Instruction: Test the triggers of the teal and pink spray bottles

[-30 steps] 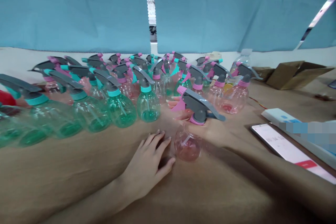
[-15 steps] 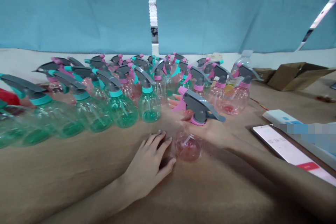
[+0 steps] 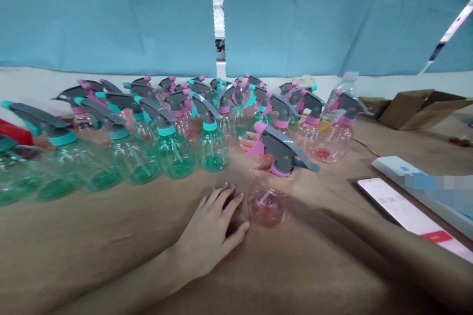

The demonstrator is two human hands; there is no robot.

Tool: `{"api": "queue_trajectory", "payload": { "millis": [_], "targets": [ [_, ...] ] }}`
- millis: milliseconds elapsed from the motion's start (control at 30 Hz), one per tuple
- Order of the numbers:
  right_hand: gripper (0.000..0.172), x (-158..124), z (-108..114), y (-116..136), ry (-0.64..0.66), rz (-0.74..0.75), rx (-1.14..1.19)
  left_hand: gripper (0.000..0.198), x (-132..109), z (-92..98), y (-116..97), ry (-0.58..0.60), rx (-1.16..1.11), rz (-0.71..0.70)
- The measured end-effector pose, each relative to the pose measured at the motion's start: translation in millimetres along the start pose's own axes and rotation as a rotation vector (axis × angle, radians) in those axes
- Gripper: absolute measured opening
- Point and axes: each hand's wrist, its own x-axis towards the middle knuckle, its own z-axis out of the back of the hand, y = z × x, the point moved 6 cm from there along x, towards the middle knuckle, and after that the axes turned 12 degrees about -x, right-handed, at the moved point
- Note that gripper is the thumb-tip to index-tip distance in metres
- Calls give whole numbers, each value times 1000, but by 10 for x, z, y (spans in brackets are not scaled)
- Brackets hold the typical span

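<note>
A clear pink spray bottle (image 3: 266,209) with a grey and pink trigger head (image 3: 283,147) stands upright on the brown tabletop in front of me. My right hand (image 3: 295,182) is around its neck from behind and the right, its fingertips showing past the pink trigger; the bottle hides part of the grip. Palm down on the table, my left hand (image 3: 210,226) lies just left of the bottle's base. Its fingers are apart with nothing in them. Closest beyond the left hand is a green spray bottle (image 3: 213,152) with a teal collar.
Rows of similar green and pink spray bottles (image 3: 175,155) fill the back and left. A phone (image 3: 391,202) showing a timer lies at right beside a white box (image 3: 395,166). Farther back are an open cardboard box (image 3: 414,110) and a clear bottle (image 3: 347,86). Blue cloth (image 3: 295,15) hangs behind.
The whole view has shifted slightly, so everything appears a little farther right. Both hands and the pink spray bottle keep nearly the same positions relative to each other.
</note>
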Motion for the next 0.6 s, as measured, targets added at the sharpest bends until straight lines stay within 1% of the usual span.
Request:
{"api": "queue_trajectory", "payload": {
  "millis": [67, 200, 400, 500, 600],
  "targets": [
    [14, 2, 0, -9, -10, -1, -10, 46, 0, 2, -1, -5, 1, -1],
    [12, 9, -31, -24, 21, 8, -3, 46, 0, 2, -9, -4, -4, -9],
    [8, 19, -63, -3, 76, 33, 86, 46, -14, 6, -1, -24, -15, -24],
    [12, 17, -53, 24, 83, 37, 94, 47, -17, 7, -2, -16, -13, -21],
    [12, 8, -51, 55, 121, 44, 115, 47, -13, 6, -5, -7, -15, -9]
  ]
}}
